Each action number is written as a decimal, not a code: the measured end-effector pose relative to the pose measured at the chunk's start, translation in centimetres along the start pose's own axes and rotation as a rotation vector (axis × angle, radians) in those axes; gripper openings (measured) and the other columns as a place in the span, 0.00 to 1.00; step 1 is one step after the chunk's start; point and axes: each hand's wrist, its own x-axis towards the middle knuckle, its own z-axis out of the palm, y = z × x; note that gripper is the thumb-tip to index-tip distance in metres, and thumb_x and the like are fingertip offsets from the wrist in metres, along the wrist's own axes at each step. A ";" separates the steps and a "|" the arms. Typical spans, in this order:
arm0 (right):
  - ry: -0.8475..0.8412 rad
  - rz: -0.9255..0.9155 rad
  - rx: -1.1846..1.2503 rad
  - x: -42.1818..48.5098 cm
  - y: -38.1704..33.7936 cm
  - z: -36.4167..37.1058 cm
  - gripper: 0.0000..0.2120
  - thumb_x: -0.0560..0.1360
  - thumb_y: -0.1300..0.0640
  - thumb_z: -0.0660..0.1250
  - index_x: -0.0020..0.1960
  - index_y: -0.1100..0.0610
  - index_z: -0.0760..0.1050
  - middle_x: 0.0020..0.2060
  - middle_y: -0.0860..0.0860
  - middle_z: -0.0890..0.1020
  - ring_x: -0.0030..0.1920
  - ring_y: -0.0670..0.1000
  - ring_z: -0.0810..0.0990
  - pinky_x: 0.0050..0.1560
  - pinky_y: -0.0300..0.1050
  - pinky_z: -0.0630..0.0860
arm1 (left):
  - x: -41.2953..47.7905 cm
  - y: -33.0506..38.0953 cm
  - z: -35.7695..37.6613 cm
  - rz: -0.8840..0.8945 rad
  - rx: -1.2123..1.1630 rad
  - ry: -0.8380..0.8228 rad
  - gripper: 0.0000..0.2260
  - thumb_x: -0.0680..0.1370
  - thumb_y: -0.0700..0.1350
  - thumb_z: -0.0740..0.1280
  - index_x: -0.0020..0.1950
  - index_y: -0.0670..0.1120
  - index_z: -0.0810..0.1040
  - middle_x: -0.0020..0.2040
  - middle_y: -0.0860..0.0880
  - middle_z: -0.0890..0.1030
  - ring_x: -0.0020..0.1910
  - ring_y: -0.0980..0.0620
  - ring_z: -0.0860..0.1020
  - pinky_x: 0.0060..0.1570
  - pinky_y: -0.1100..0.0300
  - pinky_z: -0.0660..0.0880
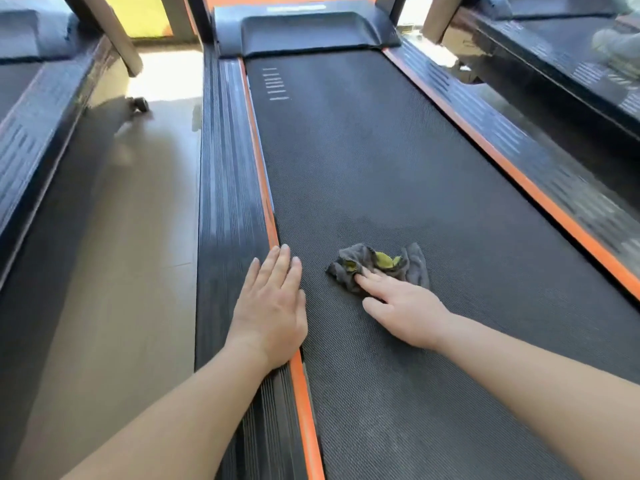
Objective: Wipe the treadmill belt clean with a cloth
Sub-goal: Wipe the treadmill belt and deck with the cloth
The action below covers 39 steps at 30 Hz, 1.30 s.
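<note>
Head view along a treadmill, near to far. Two bare forearms enter from the lower edge. The left hand [273,306] lies flat, palm down and fingers straight and together, across the ribbed left side rail [228,202] and its orange edge strip [266,209]; the fingertips reach the margin of the treadmill belt [363,150], and the hand holds nothing. The right hand [405,310] rests on the belt with fingers extended, the index finger pressing the near edge of the cloth [367,258]; no finger is seen curled around it. The cloth, a crumpled grey rag with yellow-green patches, lies on the belt at about mid-width, just beyond the right hand and apart from the left hand. The belt is black and finely textured, bordered on the right by a second orange strip [519,181] and the right side rail [554,174]. Farther along, short white bars [277,83] are printed near the belt's left edge. The belt ends at the dark motor hood [304,29]. A pale floor [138,220] separates this machine from the neighbouring treadmill [31,133] at left; another treadmill [571,64] stands at right.
</note>
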 end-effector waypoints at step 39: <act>0.106 -0.090 -0.187 11.2 -5.4 3.3 0.23 0.87 0.44 0.50 0.82 0.39 0.59 0.84 0.42 0.50 0.84 0.49 0.42 0.81 0.53 0.38 | -3.7 -0.5 -0.5 -0.301 0.084 -0.133 0.33 0.80 0.59 0.39 0.84 0.50 0.43 0.84 0.48 0.41 0.82 0.44 0.38 0.76 0.32 0.39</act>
